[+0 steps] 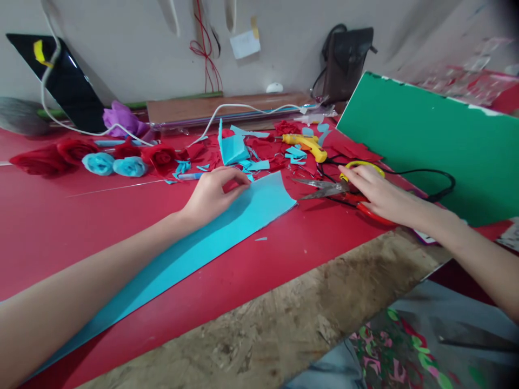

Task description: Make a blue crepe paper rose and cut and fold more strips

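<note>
Head view: two bare hands at a red desk [81, 227], one on a blue sheet, one on scissors.
Left hand [214, 194] rests palm-down, fingers loosely apart, on the far end of the blue sheet [243, 216], which lies flat and slants from near left to centre. Right hand [381, 197] lies on the handles of the scissors [324, 189] just right of the sheet, fingers spread and not closed round them. A yellow glue gun [306, 145] sits farther back, a green board [430, 140] at far right.
</note>
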Demonstrator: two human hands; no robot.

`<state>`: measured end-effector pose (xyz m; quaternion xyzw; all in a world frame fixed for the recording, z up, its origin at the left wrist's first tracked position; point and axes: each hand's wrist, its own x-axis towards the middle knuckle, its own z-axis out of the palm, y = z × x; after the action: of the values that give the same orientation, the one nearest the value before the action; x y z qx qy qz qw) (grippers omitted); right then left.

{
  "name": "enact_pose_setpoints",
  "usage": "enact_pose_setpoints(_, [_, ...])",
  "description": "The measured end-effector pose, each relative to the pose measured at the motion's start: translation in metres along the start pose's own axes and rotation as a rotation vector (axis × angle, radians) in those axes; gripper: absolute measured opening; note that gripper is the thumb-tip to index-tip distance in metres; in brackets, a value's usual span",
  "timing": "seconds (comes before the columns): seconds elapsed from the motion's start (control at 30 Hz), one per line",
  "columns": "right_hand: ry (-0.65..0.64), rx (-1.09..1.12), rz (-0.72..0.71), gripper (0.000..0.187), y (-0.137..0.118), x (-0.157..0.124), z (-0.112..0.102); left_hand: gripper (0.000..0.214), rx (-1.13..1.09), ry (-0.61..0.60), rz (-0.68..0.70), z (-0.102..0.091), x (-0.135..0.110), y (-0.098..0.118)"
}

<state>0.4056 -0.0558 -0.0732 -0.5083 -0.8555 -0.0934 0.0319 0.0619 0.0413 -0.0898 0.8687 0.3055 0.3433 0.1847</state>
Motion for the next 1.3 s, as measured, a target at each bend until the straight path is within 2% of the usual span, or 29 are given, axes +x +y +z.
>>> enact_pose_setpoints(0.17, [-0.049, -0.034, -0.009, 0.074, 0.004, -0.003, -0.003, 0.014, -0.031, 0.003, -0.005, -0.001, -0.002, 0.005])
enact_pose_setpoints(0.4, [-0.066, -0.039, -0.059, 0.071, -0.001, 0.005, 0.001, 0.005, -0.075, 0.08, 0.003, -0.001, -0.003, 0.001])
enact_pose_setpoints(0.7, [-0.055, 0.006, -0.188, 0.066, -0.046, 0.032, 0.002, 0.005, -0.139, 0.115, -0.034, 0.0, -0.002, -0.002])
enact_pose_setpoints(0.87, [-0.064, 0.002, -0.267, 0.048, -0.072, 0.044, -0.005, 0.004, -0.11, 0.089, -0.046, -0.001, -0.002, 0.001])
enact_pose_setpoints(0.97, [-0.082, -0.018, -0.292, 0.038, -0.08, 0.047, -0.007, 0.008, -0.058, 0.078, -0.003, -0.002, -0.001, 0.003])
enact_pose_setpoints(1.07, [-0.079, -0.036, -0.289, 0.045, -0.083, 0.046, -0.005, 0.013, -0.02, 0.094, 0.089, -0.004, 0.001, 0.003])
enact_pose_setpoints(1.17, [-0.059, -0.026, -0.282, 0.057, -0.083, 0.045, -0.002, 0.019, -0.008, -0.005, 0.147, -0.009, 0.002, 0.002])
enact_pose_setpoints(1.3, [-0.04, -0.011, -0.28, 0.063, -0.082, 0.043, 0.0, 0.031, 0.017, -0.346, 0.247, -0.021, -0.004, -0.001])
